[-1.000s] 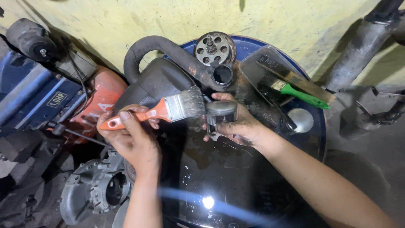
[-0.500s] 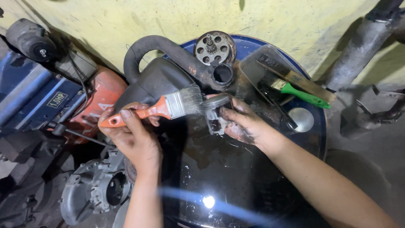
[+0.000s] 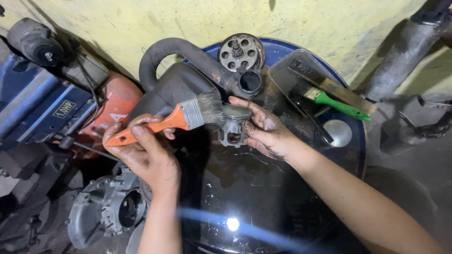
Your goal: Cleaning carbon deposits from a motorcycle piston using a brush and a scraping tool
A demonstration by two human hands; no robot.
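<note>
The left hand [image 3: 148,157] is closed around the orange handle of a paintbrush [image 3: 181,117], whose bristles touch the top of a grey metal piston [image 3: 234,124]. The right hand [image 3: 268,134] holds that piston upright, fingers wrapped round its far side, just above the wet black top of a blue drum [image 3: 263,197] that serves as the table. A lamp's glare shines on the oily drum top. At the back of the drum lie a black curved hose [image 3: 174,51], a round metal disc with holes [image 3: 241,51] and a clear tray [image 3: 301,77] with a green-handled brush [image 3: 341,106] in it. Behind stands a stained yellow wall [image 3: 155,21]. To the left sit a blue and orange motor [image 3: 56,108] and, lower down, a grey engine casing [image 3: 106,209]. A grey pipe [image 3: 400,51] leans at the right.
</note>
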